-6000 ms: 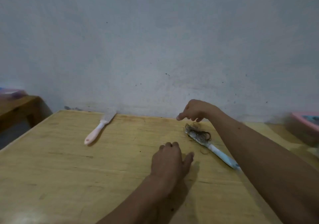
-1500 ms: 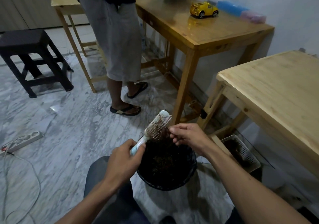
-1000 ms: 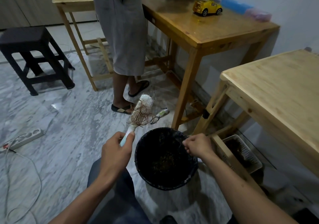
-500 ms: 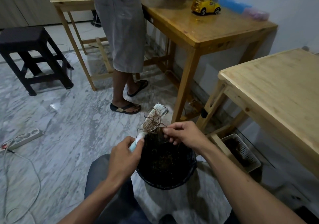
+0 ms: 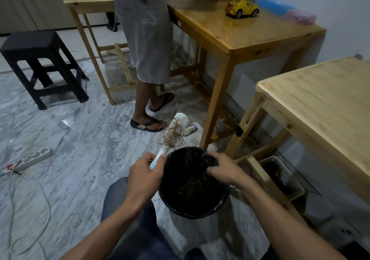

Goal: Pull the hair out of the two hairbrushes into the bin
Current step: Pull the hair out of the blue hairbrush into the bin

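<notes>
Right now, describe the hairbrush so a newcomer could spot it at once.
Find the black bin on the marble floor, bottom centre. At its far left rim, the left hand grips a pale blue handle. That is the hairbrush: white bristled head tilted up, tangled with brown hair, unlike anything nearby.

Left hand (image 5: 144, 176) fisted, knuckles up, forearm angled in from lower left. Right hand (image 5: 222, 168) palm down, fingers curled downward, forearm extended from lower right.
</notes>
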Available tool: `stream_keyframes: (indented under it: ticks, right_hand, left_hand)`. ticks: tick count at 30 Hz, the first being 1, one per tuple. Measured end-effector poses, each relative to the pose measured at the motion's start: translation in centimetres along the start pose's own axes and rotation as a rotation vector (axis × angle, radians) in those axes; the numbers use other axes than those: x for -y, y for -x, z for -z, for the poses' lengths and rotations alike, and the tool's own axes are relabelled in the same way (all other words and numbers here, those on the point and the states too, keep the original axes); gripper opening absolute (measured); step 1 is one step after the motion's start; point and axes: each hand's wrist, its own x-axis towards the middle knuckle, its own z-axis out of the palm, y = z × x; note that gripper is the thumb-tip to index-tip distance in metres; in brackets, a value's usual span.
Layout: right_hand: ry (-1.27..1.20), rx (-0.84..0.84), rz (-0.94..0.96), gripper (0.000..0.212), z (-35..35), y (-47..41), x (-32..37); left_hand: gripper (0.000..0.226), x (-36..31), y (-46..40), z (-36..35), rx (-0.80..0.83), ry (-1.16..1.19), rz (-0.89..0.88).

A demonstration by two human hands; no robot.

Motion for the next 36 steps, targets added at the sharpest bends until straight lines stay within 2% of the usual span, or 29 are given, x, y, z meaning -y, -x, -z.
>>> stream_keyframes:
  ticks: [1,3,5,7,9,12,18,21,25,27,29,31,34,36]
  right_hand:
    - [-0.131,0.019,0.027,0.076,0.1,0.1,0.7]
    - [-0.513,0.059,0.080,0.076,0.3,0.4,2.0]
    - [-0.764,0.124,0.114,0.066,0.8,0.5,3.2]
    - [-0.865,0.201,0.136,0.049,0.9,0.4,4.1]
    - [-0.879,0.177,0.155,0.034,0.6,0.2,4.2]
    - [-0.842,0.030,0.174,0.017,0.2,0.0,3.4]
    - [-0.825,-0.195,0.055,0.018,0.7,-0.1,0.8]
    - [-0.654,-0.239,-0.042,0.018,0.5,-0.1,-0.8]
    - [-0.381,-0.165,-0.129,0.016,-0.4,-0.2,-1.9]
    - [-0.367,-0.054,-0.103,0.029,-0.6,0.1,-1.0]
    - [-0.483,0.005,-0.052,0.050,-0.4,0.5,0.5]
    - [-0.636,0.030,0.012,0.058,0.1,0.8,2.1]
    - [-0.832,0.106,0.072,0.056,0.6,0.7,3.9]
    - [-0.857,0.104,0.118,0.045,0.5,0.4,4.4]
  left_hand:
    - [0.029,0.0,0.1,-0.1,0.003,-0.007,-0.007]
    - [0.029,-0.1,0.3,-0.4,0.014,-0.019,-0.022]
    - [0.030,-0.1,0.6,-0.7,0.022,-0.035,-0.050]
    - [0.029,-0.1,0.7,-0.9,0.026,-0.062,-0.076]
    - [0.029,0.0,0.7,-0.9,0.023,-0.090,-0.097]
    - [0.030,0.0,0.4,-0.5,0.004,-0.101,-0.079]
    - [0.035,-0.1,-0.8,0.5,-0.105,-0.005,0.050]
    - [0.035,-0.2,-0.8,0.7,-0.115,0.010,0.051]
    - [0.036,-1.0,-0.2,0.6,-0.090,0.023,0.011]
    - [0.040,-1.3,0.1,0.4,-0.064,0.024,-0.003]
    - [0.052,-1.3,0.3,0.2,-0.035,0.055,-0.015]
    - [0.065,-1.3,0.6,0.0,-0.015,0.085,-0.020]
    - [0.071,-1.3,0.9,-0.5,0.017,0.070,-0.037]
    - [0.066,-1.4,1.3,-0.7,0.035,0.040,-0.060]
